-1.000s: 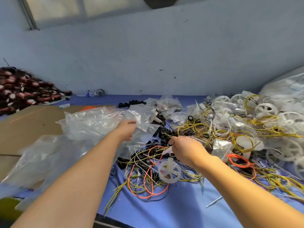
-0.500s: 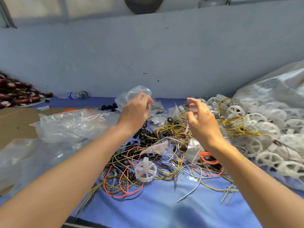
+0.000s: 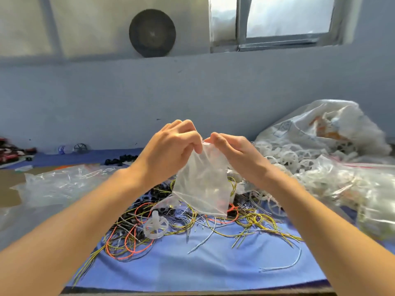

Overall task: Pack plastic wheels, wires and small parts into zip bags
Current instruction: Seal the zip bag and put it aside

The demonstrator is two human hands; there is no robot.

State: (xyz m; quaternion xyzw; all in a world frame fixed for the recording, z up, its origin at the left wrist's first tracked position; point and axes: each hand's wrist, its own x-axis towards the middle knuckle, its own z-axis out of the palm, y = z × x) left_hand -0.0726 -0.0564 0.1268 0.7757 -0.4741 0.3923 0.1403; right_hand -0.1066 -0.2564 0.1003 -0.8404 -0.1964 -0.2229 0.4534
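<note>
Above the tangle of wires (image 3: 128,242) on the blue cloth (image 3: 192,268), you held a small clear zip bag (image 3: 203,184) up between your hands. Your left hand (image 3: 171,146) pinched its top edge and your right hand (image 3: 233,150) pinched the same edge just beside it. The bag hung slack beneath both. A white plastic wheel (image 3: 155,226) lay on the wires, below your left wrist.
</note>
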